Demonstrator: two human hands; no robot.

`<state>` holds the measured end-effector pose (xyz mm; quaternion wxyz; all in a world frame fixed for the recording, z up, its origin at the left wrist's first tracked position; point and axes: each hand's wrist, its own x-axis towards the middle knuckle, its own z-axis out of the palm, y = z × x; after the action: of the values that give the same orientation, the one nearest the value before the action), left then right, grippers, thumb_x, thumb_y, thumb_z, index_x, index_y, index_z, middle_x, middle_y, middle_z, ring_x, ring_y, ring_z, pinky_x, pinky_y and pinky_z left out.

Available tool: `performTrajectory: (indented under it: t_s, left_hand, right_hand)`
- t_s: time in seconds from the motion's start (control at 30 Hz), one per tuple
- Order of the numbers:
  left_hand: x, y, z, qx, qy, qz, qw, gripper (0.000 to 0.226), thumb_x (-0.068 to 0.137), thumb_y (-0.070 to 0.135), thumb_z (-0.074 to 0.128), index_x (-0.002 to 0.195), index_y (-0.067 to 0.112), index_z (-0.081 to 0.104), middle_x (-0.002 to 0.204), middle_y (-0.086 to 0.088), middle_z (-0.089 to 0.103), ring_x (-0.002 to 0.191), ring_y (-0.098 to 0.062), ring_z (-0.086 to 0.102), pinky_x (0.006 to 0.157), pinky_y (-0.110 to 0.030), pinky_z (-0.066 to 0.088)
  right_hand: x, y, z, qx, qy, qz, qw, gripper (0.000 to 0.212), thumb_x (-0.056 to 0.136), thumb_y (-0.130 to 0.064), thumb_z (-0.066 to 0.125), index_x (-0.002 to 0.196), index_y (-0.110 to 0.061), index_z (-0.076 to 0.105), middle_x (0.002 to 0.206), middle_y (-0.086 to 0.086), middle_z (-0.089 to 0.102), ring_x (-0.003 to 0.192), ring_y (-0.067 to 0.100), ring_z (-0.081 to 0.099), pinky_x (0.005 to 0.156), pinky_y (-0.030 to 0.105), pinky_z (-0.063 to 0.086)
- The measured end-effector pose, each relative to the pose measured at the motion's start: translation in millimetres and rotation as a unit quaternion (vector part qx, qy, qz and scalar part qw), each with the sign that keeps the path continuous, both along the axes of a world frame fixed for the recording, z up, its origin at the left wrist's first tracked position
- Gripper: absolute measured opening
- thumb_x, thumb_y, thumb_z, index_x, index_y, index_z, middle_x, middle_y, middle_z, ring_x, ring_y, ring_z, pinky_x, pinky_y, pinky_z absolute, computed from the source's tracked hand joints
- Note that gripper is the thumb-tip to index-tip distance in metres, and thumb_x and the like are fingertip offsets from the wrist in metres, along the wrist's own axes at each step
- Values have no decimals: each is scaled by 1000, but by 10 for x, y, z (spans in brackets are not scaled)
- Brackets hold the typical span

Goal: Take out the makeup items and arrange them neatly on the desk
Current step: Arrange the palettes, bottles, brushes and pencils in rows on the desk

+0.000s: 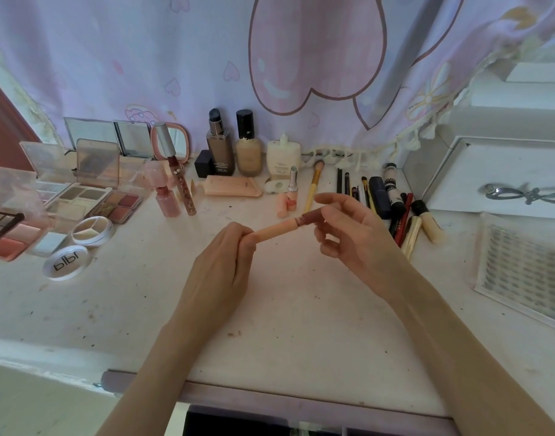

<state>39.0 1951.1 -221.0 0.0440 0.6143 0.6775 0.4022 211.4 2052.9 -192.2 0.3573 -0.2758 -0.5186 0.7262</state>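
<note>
Above the middle of the white desk (285,309) I hold a slim lip tube (281,228) with a peach cap end and a brownish-red body end. My left hand (221,269) grips the peach end between fingers and thumb. My right hand (348,228) pinches the brownish-red end, its index finger stretched out above. Laid out on the desk are eyeshadow palettes (90,199) at the left, foundation bottles (221,146) at the back, and pencils and brushes (392,202) at the right.
A round compact (65,262) and a three-part concealer pot (92,230) lie at the left front. A lash tray (521,269) and a white drawer unit (496,174) stand at the right. A lilac curtain (207,58) hangs behind. An open dark drawer (238,423) shows below the desk edge.
</note>
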Motion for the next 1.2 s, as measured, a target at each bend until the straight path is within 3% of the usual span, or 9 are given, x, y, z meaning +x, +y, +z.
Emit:
performTrajectory:
  t_s: [0.1, 0.2, 0.3, 0.43, 0.63, 0.7, 0.8, 0.97, 1.2]
  left_hand:
    - [-2, -5, -9, -5, 4, -9, 1000, 26, 93, 42, 25, 82, 25, 41, 66, 10, 41, 68, -5, 45, 59, -15, 36]
    - [2, -10, -9, -15, 12, -14, 1000, 26, 93, 42, 25, 83, 25, 42, 66, 10, 41, 67, -4, 45, 56, -16, 34]
    - [4, -7, -10, -16, 10, -28, 999, 26, 94, 42, 29, 86, 25, 46, 68, 12, 43, 67, -4, 46, 60, -14, 36]
    - [3, -4, -14, -19, 12, -53, 998, 30, 93, 49, 30, 87, 26, 48, 71, 12, 46, 69, -7, 45, 63, -15, 37]
    - [-13, 9, 1, -25, -29, -60, 997, 28, 89, 49, 32, 85, 28, 51, 69, 11, 48, 65, -5, 45, 61, -12, 35]
    - [-44, 18, 17, -28, -81, -56, 995, 16, 92, 38, 39, 82, 35, 52, 67, 9, 51, 63, -8, 46, 58, -15, 36]
    - [-84, 26, 49, -37, -146, -42, 988, 22, 95, 27, 42, 80, 36, 56, 67, 10, 56, 66, -15, 50, 61, -23, 38]
    - [-75, 32, 83, -51, -178, -56, 981, 25, 95, 27, 41, 78, 33, 59, 65, 12, 56, 69, -19, 51, 66, -30, 40]
    - [-80, 42, 67, -63, -176, -60, 980, 21, 94, 29, 43, 81, 36, 57, 70, 12, 60, 74, -16, 55, 72, -32, 43]
  right_hand:
    - [4, -13, 3, 18, -95, -3, 995, 37, 73, -42, 63, 88, -8, 62, 53, -1, 47, 42, 10, 35, 39, 20, 27]
    - [3, -9, 4, -10, -51, -27, 998, 17, 83, -24, 61, 81, -6, 60, 49, -3, 39, 39, 9, 29, 40, 20, 23]
    - [10, 9, 18, -33, 22, -52, 998, 7, 87, -6, 55, 80, -7, 56, 52, -1, 41, 43, 10, 32, 45, 22, 25]
    - [4, 25, 20, -30, 88, -57, 994, 7, 75, -7, 59, 80, -3, 60, 62, 5, 53, 48, 10, 39, 47, 20, 31]
    - [29, 44, 20, 1, 115, -43, 992, 7, 80, -3, 53, 82, -2, 59, 81, 2, 67, 58, 9, 44, 48, 18, 34]
    - [36, 47, 4, 22, 105, -8, 994, 12, 78, -12, 59, 86, -5, 65, 85, -2, 65, 64, 10, 43, 51, 18, 34]
    - [-17, 2, -58, 57, 32, 34, 997, 25, 73, -23, 67, 96, -14, 71, 75, -4, 60, 65, 8, 46, 54, 17, 38]
    - [-219, -77, -135, 94, -24, -9, 995, 19, 85, -5, 61, 91, -18, 74, 63, -4, 57, 56, 9, 45, 52, 18, 38]
    - [-355, -118, -119, 119, -22, -36, 992, 15, 86, -6, 61, 88, -15, 72, 68, 0, 55, 60, 11, 42, 55, 21, 37]
